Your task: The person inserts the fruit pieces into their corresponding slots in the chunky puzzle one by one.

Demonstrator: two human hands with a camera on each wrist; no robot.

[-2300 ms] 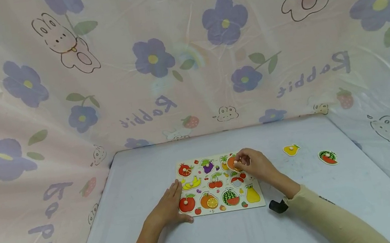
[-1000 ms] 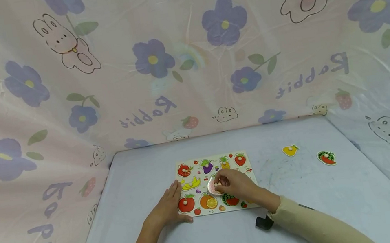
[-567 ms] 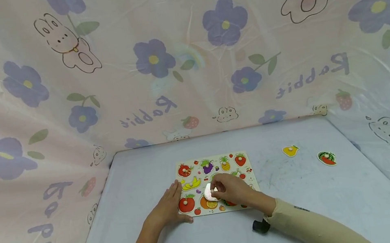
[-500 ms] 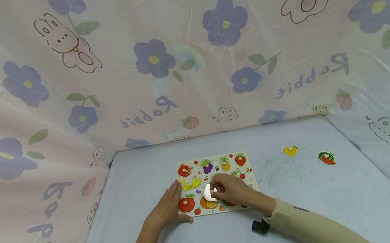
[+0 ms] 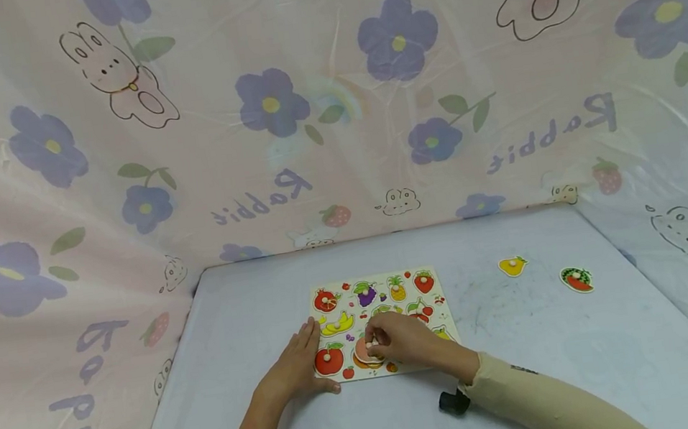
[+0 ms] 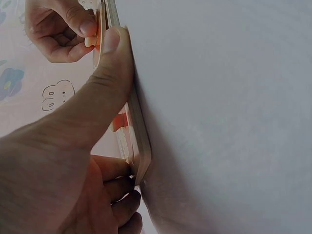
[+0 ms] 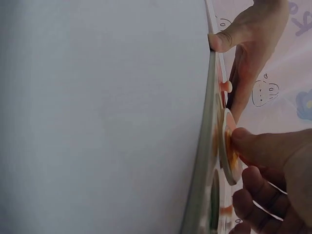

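A flat wooden fruit puzzle board (image 5: 410,298) lies on the white table. My left hand (image 5: 292,368) rests against its left side; the left wrist view shows the thumb (image 6: 109,73) along the front edge. With thumb and fingertips, my right hand (image 5: 402,337) pinches the knob of a round orange puzzle piece (image 5: 363,351). That piece is over the orange picture in the board's front row. Seen from the right wrist, the orange piece (image 7: 226,151) stands slightly tilted off the board's face. The right hand hides the board's middle and the watermelon spot.
Right of the board lie two loose knobbed pieces, a yellow pear (image 5: 512,266) and a watermelon (image 5: 577,279). Apple (image 5: 329,360) and banana (image 5: 337,324) pieces sit on the board. A printed curtain (image 5: 334,136) hangs behind and beside the table.
My right hand has carried the orange piece from the board's back right corner to the front row, lowering and tilting it over the orange picture. The left hand has stayed put.
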